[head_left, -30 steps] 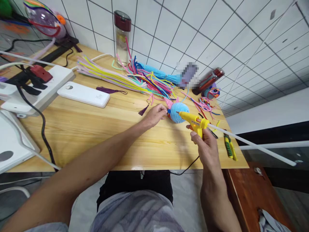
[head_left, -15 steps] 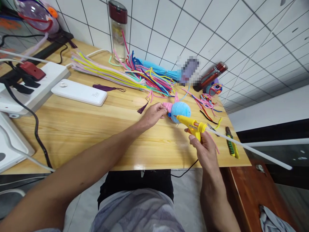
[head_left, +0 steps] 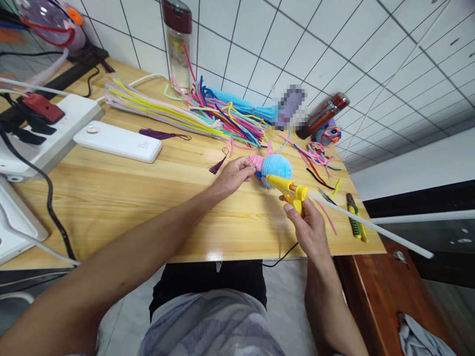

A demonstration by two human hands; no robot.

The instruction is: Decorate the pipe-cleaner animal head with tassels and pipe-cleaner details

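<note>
My left hand is closed, its fingertips pinching the pink end of a blue and pink pipe-cleaner figure. The figure has a round, blue, coiled body and pink pointed parts, with a small dark-blue ball near my fingertips. Wrapped in my right hand is a yellow hot glue gun, with a long white glue stick trailing out of its back. The gun's nozzle points left at the figure's near lower side. Whether the tip touches it I cannot tell.
Bundled pipe cleaners lie along the wall beside a glass bottle. A power bank, power strip and purple tassels are leftward. Pliers, scissors, loose pipe cleaners and a dark red flask are rightward.
The glue gun in my right hand has shifted left along the figure's lower side, closer to my left fingertips. My left hand keeps its pinch. The camera view has moved slightly.
</note>
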